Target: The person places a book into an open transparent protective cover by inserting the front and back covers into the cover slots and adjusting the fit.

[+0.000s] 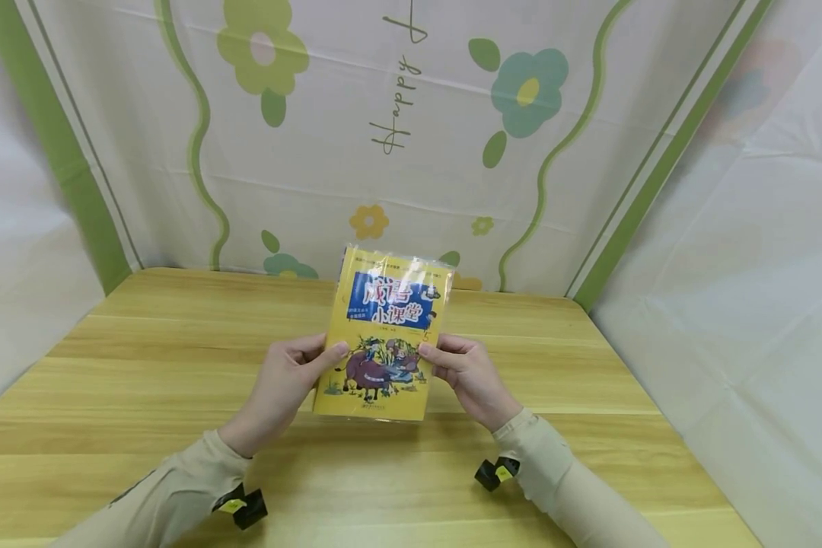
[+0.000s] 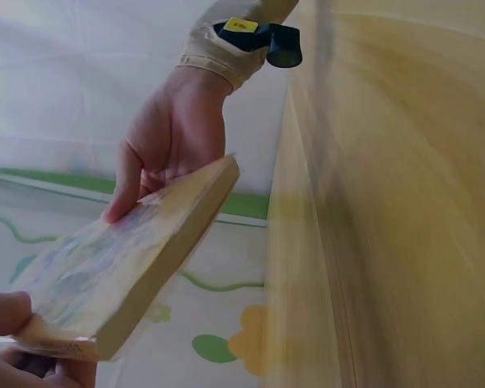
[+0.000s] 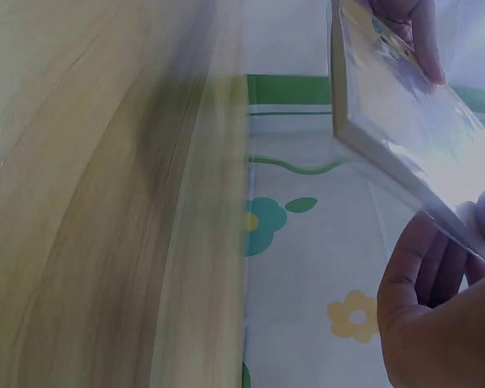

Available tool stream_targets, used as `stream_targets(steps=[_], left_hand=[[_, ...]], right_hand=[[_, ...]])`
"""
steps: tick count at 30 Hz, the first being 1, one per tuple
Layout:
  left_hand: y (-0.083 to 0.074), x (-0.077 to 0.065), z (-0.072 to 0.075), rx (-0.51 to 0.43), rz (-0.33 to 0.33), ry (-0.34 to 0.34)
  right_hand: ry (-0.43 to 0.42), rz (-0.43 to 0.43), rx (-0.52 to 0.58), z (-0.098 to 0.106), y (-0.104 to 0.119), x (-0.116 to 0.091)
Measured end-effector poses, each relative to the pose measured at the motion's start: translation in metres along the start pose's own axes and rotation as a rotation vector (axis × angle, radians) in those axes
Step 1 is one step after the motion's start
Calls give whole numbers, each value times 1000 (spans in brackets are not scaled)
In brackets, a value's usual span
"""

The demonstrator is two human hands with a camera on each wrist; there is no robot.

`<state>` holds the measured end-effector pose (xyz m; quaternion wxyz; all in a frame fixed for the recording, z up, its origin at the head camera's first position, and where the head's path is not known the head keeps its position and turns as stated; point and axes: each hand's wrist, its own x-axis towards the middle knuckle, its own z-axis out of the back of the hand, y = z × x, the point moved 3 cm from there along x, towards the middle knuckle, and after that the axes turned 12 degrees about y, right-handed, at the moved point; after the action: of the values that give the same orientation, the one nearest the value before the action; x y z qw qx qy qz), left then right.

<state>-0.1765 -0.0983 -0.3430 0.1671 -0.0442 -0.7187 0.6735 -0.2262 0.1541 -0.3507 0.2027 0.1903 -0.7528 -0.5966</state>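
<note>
A yellow book [image 1: 383,396] with a blue title panel, a cartoon ox picture and a clear plastic cover is held up above the table. My left hand [image 1: 284,384] grips its left edge, thumb on the front cover and fingers behind. On the opposite edge, my right hand [image 1: 473,377] pinches the book the same way. In the left wrist view the book [image 2: 166,246] appears closed and tilted, its page edges showing, with the right hand [image 2: 178,133] at the far side. The right wrist view shows glare on the plastic cover of the book [image 3: 420,105].
Below lies a light wood-grain table [image 1: 144,426]. A white cloth [image 1: 342,122] printed with flowers and lettering hangs behind it, and pale sheets [image 1: 760,266] stand at both sides. Each sleeved wrist wears a small black camera [image 1: 250,508].
</note>
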Motion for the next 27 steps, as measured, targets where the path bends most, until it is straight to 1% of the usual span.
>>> stream_targets(steps=[3,6,8,11,18,23,27], left_hand=[[0,0,1,48,7,-25],[-1,0,3,64,13,-51],[-2,1,4,44,17,-61],[-1,2,6,38,24,-76],[4,5,8,47,63,-72],[6,6,10,33,107,-88],[7,5,12,45,120,-80]], right_hand=[[8,2,9,0,0,0],[11,-8,6,0,0,0],[11,-20,-7,0,-1,0],[6,-37,-36,1,-2,0],[-35,-74,-106,4,-2,1],[-25,-78,-137,4,-1,1],[-5,-71,-164,5,0,1]])
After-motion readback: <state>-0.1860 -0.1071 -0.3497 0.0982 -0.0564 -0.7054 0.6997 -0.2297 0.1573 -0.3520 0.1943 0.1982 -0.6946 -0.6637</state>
